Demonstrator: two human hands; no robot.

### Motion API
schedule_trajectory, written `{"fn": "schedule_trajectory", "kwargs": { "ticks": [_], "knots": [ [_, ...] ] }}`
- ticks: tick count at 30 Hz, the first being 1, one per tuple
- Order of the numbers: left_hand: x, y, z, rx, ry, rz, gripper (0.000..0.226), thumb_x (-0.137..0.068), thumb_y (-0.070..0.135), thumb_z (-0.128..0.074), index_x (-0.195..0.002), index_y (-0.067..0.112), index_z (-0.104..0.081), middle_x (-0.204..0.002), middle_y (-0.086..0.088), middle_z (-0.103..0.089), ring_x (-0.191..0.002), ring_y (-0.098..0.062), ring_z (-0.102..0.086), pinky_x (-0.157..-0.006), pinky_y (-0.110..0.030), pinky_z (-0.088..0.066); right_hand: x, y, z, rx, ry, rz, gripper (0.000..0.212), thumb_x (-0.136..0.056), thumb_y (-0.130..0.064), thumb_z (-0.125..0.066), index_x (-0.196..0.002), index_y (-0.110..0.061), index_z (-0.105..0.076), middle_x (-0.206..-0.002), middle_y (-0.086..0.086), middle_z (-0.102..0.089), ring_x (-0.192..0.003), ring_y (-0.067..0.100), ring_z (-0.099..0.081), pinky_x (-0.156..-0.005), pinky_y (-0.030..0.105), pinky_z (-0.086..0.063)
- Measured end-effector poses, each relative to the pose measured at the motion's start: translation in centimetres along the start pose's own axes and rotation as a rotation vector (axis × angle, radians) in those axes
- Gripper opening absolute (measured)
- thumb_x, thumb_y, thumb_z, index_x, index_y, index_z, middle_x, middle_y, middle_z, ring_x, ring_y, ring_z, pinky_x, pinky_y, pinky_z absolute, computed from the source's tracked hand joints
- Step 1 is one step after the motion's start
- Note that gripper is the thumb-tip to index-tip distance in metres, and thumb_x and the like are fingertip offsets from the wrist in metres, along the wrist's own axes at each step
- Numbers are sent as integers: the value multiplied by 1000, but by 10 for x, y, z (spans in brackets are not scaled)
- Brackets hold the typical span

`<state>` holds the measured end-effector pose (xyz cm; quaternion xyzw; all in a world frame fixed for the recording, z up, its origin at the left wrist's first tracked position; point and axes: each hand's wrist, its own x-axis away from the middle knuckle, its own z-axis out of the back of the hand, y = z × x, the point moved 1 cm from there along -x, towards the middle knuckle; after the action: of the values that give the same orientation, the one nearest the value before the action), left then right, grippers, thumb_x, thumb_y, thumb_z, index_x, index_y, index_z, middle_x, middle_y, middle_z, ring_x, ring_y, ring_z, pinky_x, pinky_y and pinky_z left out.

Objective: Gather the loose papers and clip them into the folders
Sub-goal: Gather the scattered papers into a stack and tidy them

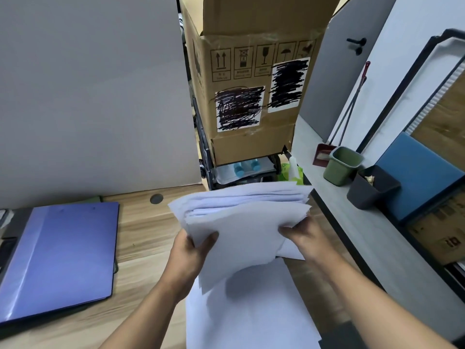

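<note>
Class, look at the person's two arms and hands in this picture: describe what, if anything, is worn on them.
Both forearms are bare as far as the picture shows; no sleeves or cuffs reach into view. The left hand and the right hand wear no gloves. No watch, bracelet or ring shows on the visible wrists and fingers. No markings can be seen.

White paper stack (241,222), uneven, lifted; blue folder (60,258) closed, flat, desk left.

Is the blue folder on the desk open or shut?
Shut. The blue folder lies flat on the desk, cover down, no papers or clip showing inside.
</note>
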<state>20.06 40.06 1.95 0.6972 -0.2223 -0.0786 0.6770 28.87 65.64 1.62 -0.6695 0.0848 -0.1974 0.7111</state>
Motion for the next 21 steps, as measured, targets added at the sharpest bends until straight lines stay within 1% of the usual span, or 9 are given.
{"fn": "schedule_trajectory", "kwargs": {
  "ticks": [3, 6, 8, 10, 13, 14, 16, 19, 21],
  "knots": [
    [-1, -2, 0, -36, -11, -44, 61, -93, 9, -74, -143, 29, -46, -132, 3, -69, -120, -18, -67, -96, -41, -59, 6, 12, -14, -4, 161, 15, 53, -73, -8, -63, -126, -14, -63, -116, -2, -75, -111, 15, -70, -95, 39, -54],
    [3, -13, 1, -93, -45, -26, 64, -87, 8, -81, -141, 25, -51, -131, 1, -70, -122, -22, -67, -99, -49, -57, 18, 32, -26, 28, 192, -43, 66, -69, -9, -61, -134, -19, -53, -125, -3, -69, -118, 13, -64, -102, 37, -51],
    [7, -17, 0, -105, -76, -10, 56, -86, 4, -81, -135, 23, -61, -125, 2, -74, -117, -19, -70, -96, -43, -60, 24, 45, -32, 86, 205, -82, 69, -68, -19, -63, -136, -21, -51, -126, -4, -67, -119, 11, -63, -104, 38, -50],
    [9, -16, -3, -131, -101, -10, 43, -88, 4, -79, -121, 30, -73, -119, 5, -77, -113, -16, -72, -93, -36, -61, 23, 52, -33, 147, 221, -119, 64, -69, -31, -65, -132, -24, -56, -124, -6, -68, -118, 12, -63, -103, 40, -51],
    [4, -18, -2, -182, -29, 16, 33, -91, 11, -77, -109, 38, -76, -112, 10, -79, -106, -10, -73, -95, -40, -60, 13, 47, -28, 227, 213, -125, 34, -85, -17, -69, -119, -20, -66, -112, -5, -73, -111, 15, -67, -91, 30, -54],
    [2, -18, 0, -198, 6, 29, 31, -91, 15, -77, -106, 41, -75, -109, 11, -79, -103, -9, -74, -93, -43, -60, 11, 42, -27, 241, 200, -118, 28, -89, -12, -69, -117, -20, -66, -109, -5, -74, -109, 16, -69, -90, 30, -55],
    [-7, -12, 2, -237, 72, 37, 27, -90, 21, -79, -98, 46, -75, -103, 10, -80, -97, -9, -75, -88, -48, -62, 7, 31, -26, 261, 173, -80, 24, -93, -14, -69, -116, -19, -66, -107, -6, -75, -105, 16, -70, -92, 37, -56],
    [-29, 9, -1, -376, 162, -33, 6, -86, 24, -81, -88, 26, -76, -88, 6, -78, -87, -16, -74, -80, -52, -62, 5, 14, -28, 188, 201, 7, 21, -94, -16, -68, -113, -23, -66, -106, -6, -76, -100, 12, -71, -90, 36, -57],
    [-48, 37, -8, -459, 157, -153, 15, -86, 16, -80, -94, 22, -70, -89, 8, -74, -84, -15, -70, -78, -41, -59, 7, 5, -33, 15, 279, 32, 19, -91, -19, -69, -109, -24, -68, -107, -1, -77, -103, 18, -72, -91, 38, -57]
  ]
}}
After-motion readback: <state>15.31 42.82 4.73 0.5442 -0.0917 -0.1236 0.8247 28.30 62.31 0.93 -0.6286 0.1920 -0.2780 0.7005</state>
